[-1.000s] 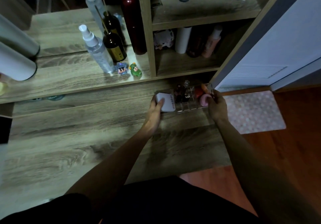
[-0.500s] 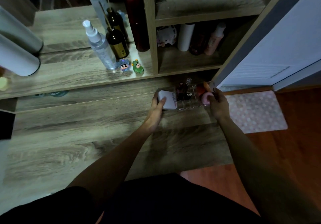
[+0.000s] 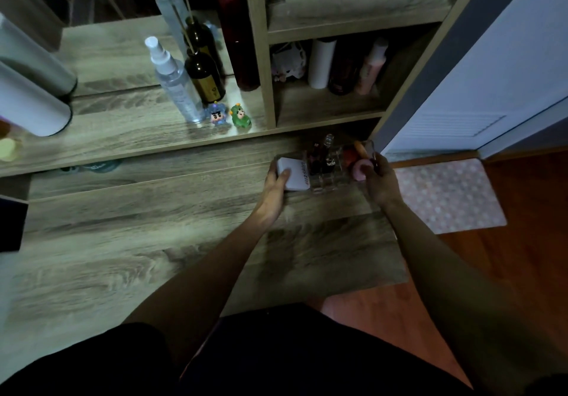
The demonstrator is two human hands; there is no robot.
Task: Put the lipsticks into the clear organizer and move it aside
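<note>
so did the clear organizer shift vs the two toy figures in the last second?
Cannot tell. The clear organizer sits about equally below-right of the toy figures; the camera moved, and both hands hold its ends.

Both bare arms reach forward and away from the body, forearms converging toward the clear organizer [image 3: 325, 168]. The left hand [image 3: 273, 189] clasps the organizer's left end, thumb laid on top, its other fingers hidden beneath. The right hand [image 3: 381, 180] grips the organizer's right end, back of the hand facing up, fingers curled over the edge. The wrists are nearly straight, with the left forearm angled in from the lower left and the right forearm from the lower right.
</note>
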